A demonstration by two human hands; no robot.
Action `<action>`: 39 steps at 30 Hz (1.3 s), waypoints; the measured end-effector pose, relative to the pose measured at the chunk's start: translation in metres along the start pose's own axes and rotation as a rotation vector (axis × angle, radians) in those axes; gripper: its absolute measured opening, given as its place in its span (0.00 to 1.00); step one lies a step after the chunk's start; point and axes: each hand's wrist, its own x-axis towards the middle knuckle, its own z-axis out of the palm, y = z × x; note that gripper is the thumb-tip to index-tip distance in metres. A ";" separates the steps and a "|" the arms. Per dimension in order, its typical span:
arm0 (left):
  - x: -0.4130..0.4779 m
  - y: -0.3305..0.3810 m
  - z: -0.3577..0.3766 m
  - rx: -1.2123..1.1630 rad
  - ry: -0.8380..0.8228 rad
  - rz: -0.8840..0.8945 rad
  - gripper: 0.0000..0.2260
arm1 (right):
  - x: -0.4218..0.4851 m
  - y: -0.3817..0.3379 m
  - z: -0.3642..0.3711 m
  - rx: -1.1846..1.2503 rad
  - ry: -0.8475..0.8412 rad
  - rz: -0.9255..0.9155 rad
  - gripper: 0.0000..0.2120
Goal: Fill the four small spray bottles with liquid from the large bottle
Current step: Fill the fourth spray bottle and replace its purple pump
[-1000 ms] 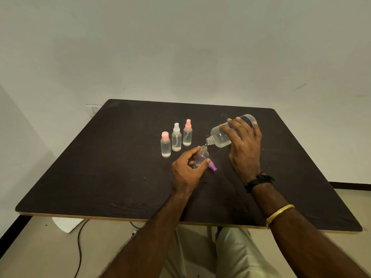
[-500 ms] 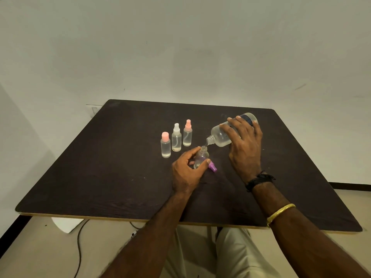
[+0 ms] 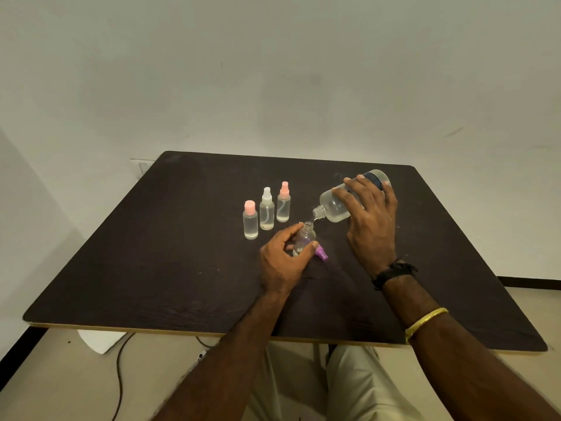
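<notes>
Nearest the camera, the person's two bare forearms reach forward over the near edge of the dark brown wooden table; the right forearm carries a thin gold bangle and, closer to the hand, a black wristband.

The left hand rests on the tabletop with its fingers curled around a small clear plastic spray bottle with its top off. The thumb tip presses the bottle's right side low down, the index finger arcs round the left side up near the neck, and the open mouth stands clear above the fingers, tilted slightly to the right. Touching the thumb tip on its right, a purple plastic spray cap lies on its side on the table.

Just beyond and to the right, the right hand grasps a large clear plastic bottle with a dark label band from above, fingers spread over its body. The bottle is tipped nearly horizontal, its neck pointing left and down beyond the fingertips, directly over the small bottle's mouth; a thin thread of liquid seems to join them.

Left of the left hand's fingers, apart from them, stand three upright small clear bottles in a diagonal row: a pink flat-capped bottle nearest, a white-nozzled spray bottle, then a pink-nozzled spray bottle farthest.
</notes>
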 end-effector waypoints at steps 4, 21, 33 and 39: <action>0.000 0.001 -0.001 -0.004 0.001 0.006 0.28 | 0.000 -0.001 -0.001 0.007 0.010 -0.005 0.29; 0.000 0.002 0.000 -0.010 0.004 0.009 0.26 | 0.004 -0.001 -0.003 -0.021 0.007 -0.027 0.30; 0.001 0.001 0.000 0.004 0.006 0.014 0.26 | 0.004 0.000 -0.004 -0.030 0.009 -0.044 0.30; 0.001 0.001 0.000 0.007 0.008 0.018 0.26 | 0.003 0.000 -0.004 -0.040 0.002 -0.060 0.29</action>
